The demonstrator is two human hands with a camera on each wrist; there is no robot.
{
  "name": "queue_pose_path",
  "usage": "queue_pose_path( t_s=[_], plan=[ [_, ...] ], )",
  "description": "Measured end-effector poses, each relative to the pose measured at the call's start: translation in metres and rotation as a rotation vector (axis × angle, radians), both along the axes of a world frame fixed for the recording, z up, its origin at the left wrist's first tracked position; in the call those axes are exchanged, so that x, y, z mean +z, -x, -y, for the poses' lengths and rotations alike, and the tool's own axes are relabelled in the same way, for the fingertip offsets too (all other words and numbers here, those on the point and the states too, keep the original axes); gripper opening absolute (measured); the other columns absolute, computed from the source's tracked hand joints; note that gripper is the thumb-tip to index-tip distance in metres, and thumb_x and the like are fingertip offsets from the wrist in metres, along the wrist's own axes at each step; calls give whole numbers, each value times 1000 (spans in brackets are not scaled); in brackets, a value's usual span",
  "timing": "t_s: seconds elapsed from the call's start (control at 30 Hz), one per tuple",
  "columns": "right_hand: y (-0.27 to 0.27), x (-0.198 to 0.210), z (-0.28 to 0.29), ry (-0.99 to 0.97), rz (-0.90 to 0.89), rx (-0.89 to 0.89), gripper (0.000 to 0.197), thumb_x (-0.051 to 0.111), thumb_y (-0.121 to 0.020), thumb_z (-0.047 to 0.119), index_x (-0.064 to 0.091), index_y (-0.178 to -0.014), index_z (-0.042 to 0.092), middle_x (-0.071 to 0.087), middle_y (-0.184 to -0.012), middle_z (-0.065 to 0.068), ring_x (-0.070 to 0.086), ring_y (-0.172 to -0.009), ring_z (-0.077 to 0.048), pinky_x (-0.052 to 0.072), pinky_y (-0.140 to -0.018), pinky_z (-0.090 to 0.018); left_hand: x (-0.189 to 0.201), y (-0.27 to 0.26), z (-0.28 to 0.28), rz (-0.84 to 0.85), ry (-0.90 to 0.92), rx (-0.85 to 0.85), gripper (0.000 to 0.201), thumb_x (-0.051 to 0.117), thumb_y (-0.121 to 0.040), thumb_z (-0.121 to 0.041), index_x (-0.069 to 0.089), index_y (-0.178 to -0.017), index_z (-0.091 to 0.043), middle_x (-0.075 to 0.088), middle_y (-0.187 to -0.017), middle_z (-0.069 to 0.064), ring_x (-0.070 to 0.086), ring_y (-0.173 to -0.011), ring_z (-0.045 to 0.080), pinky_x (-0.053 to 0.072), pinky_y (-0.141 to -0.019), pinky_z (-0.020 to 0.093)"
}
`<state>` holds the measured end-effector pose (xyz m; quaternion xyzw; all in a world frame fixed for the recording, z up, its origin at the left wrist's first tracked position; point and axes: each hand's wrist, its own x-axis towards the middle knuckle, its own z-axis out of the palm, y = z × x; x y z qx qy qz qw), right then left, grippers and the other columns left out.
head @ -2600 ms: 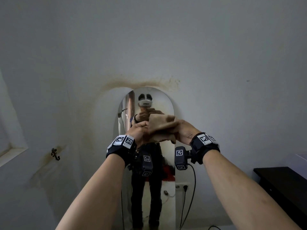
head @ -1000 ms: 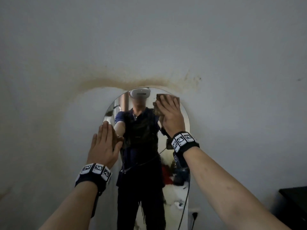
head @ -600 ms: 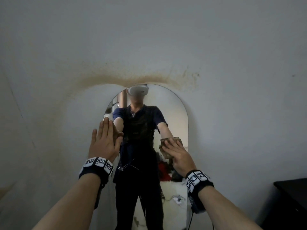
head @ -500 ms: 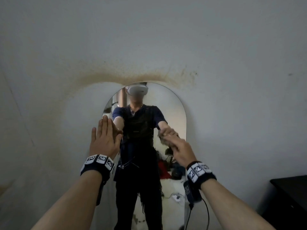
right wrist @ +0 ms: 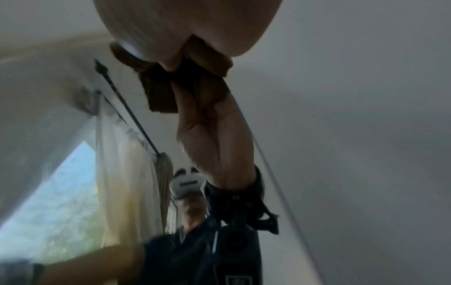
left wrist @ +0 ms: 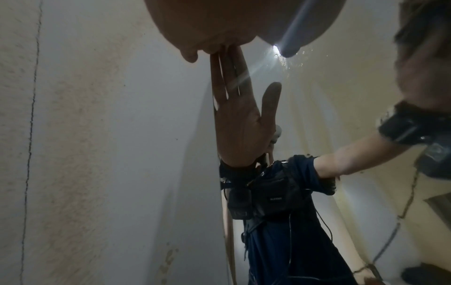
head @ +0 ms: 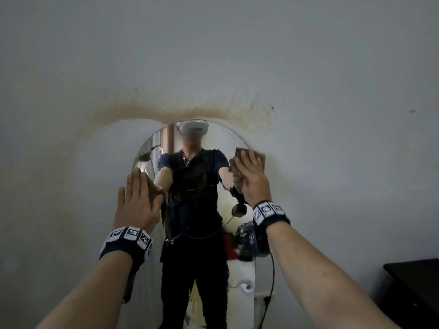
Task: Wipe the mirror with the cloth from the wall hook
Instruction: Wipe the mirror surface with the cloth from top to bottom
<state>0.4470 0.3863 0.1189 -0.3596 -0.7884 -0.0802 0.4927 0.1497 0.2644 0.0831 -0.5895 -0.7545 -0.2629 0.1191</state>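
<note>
Back up at the mirror's point(head: 206, 276) right edge, right hand point(head: 253, 179) presses the brown cloth point(head: 237, 167); flat, empty left hand point(head: 137, 203) braces; overshooting onto the wall point(head: 332, 91) likely.

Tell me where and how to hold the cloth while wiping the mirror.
Press the folded brown cloth flat under the right hand, palm on its middle, coming square at the mirror. It lies as a flat pad against the glass, so spread fingers probably keep it from sliding.

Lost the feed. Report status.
Left hand flat on mirror edge. Right hand presses cloth on upper right glass. Nothing in the way.
</note>
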Motion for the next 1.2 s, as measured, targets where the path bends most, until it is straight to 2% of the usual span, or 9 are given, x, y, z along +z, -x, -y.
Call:
queue_pose_path(
  t_s=[0.2, 0.4, 0.47, 0.53, 0.63, 0.7, 0.8, 0.97, 1.2],
  plan=[
    [-27, -82, 28, 59, 94, 24, 70, 60, -75, -18, 53, -137, 15, 40, -149, 1, 24, -145, -19, 15, -121, -39, 1, 2, 1, -16, 16, -1, 78, 11, -92, -56, -13, -154, -15, -22, -162, 1, -15, -150, 16, -5, -122, 39],
    [-48, -132, 63, 148, 199, 60, 74, 59, -69, -21, 56, -133, 16, 48, -143, 3, 24, -141, -4, 16, -120, -28, 1, -1, 0, 13, 6, -2, 75, 27, -100, -48, -11, -155, -13, -20, -163, 2, -14, -151, 17, -2, -124, 41],
    [-47, -110, 75, 162, 79, 63, 67, 57, -75, -19, 58, -132, 16, 58, -134, 2, 43, -130, -5, 38, -109, -37, 2, -3, 0, 22, 7, -4, 75, 28, -100, -48, -9, -155, -12, -17, -163, 3, -13, -151, 18, -2, -124, 41],
    [-40, -65, 81, 116, -112, 85, 61, 58, -81, -18, 56, -132, 16, 60, -127, 5, 53, -114, 1, 50, -99, -31, 3, -4, 0, 33, 16, -6, 76, 27, -100, -48, -9, -155, -12, -17, -163, 3, -13, -151, 18, -2, -124, 41],
    [-14, 35, 71, -196, -264, 116, 34, 54, -94, 6, 61, -127, 7, 59, -130, -3, 55, -119, -10, 46, -103, -31, 5, -4, 0, 44, 32, -9, 76, 25, -100, -49, -11, -155, -12, -21, -162, 2, -16, -150, 17, -4, -124, 40],
    [12, 99, 50, -323, -229, 77, 37, 47, -95, 20, 63, -125, 5, 60, -131, -10, 56, -123, -23, 41, -106, -38, 4, -3, 0, 48, 26, -17, 75, 24, -100, -50, -12, -155, -12, -22, -162, 1, -17, -150, 16, -4, -124, 40],
    [55, 138, 11, -231, 10, -17, 48, 52, -85, 2, 59, -131, 14, 52, -141, -7, 44, -135, -28, 31, -114, -49, 5, 1, 2, 47, 18, -28, 76, 19, -97, -52, -12, -155, -14, -23, -161, 1, -17, -150, 16, -4, -124, 40],
    [70, 43, 5, -120, 199, 6, 71, 60, -73, -15, 53, -137, 15, 43, -149, -6, 27, -144, -27, 3, -122, -37, 5, 1, 6, 35, 11, -56, 77, 10, -91, -55, -19, -151, -17, -24, -160, 0, -16, -150, 16, -4, -123, 39],
    [29, -111, 53, 86, 375, 189, 72, 39, -73, -4, 49, -140, 19, 36, -151, 7, 14, -148, -12, 11, -120, -40, 2, 9, 3, 7, 6, -68, 74, 10, -94, -55, -18, -152, -18, -24, -160, -2, -16, -150, 15, -3, -123, 40]
  ],
)
